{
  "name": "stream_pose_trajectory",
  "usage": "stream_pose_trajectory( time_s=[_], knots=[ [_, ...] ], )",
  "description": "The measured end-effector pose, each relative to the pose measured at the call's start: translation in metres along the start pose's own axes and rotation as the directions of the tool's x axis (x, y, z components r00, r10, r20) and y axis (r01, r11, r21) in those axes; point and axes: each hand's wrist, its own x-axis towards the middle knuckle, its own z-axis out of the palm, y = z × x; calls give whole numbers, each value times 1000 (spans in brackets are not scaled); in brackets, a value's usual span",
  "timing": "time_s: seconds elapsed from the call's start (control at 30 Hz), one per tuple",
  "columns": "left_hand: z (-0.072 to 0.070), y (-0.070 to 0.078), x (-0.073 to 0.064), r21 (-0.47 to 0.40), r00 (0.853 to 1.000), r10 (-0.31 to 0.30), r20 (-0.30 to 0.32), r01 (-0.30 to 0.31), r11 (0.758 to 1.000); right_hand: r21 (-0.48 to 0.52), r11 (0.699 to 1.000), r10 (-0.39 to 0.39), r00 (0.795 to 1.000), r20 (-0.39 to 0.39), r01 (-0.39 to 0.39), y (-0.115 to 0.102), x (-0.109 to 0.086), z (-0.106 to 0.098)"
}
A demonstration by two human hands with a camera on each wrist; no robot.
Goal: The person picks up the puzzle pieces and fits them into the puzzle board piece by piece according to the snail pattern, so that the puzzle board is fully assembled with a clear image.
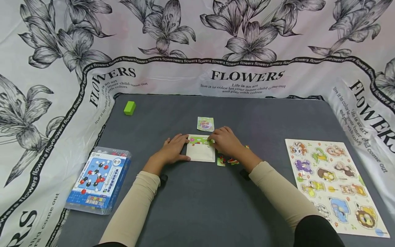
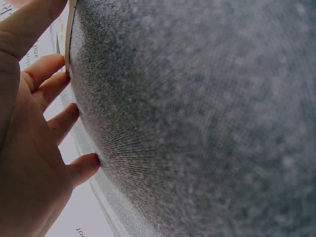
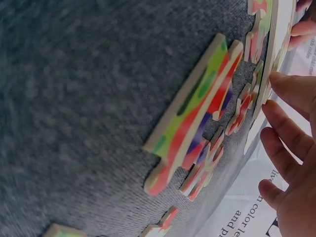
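Observation:
My left hand (image 1: 171,149) steadies the left side of a small pale puzzle board (image 1: 200,154), thumb at the lower corner and fingers by the upper one. In the left wrist view its fingers (image 2: 61,123) spread along the table beside the board's edge. A green row of fitted jigsaw pieces (image 1: 197,140) covers the board's top. At the right end of that row my right hand (image 1: 226,140) bends its fingertips over a jigsaw piece, largely hidden under them. Loose colourful jigsaw pieces (image 3: 197,113) lie beneath and beside the right hand, some overlapping. A square picture card (image 1: 205,124) lies just beyond the board.
At the left stands a blue molecule-model box (image 1: 95,181). A green block (image 1: 129,108) sits at the far left of the grey mat (image 1: 197,206). To the right lies a large animal puzzle board (image 1: 336,187), near the right forearm. Flower-printed cloth (image 1: 172,77) surrounds the mat.

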Motion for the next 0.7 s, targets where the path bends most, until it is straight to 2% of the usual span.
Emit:
stream_pose_trajectory(
  time_s=[0.43,0.7],
  knots=[
    [-2,2,0,-11,1000,-16,3,16,1000,30,1000,6,1000,-8,-5,-4,2,-3],
    [-1,1,0,-7,1000,-9,1,9,1000,92,996,12,1000,-1,-12,-1,-6,-4]
  ],
)
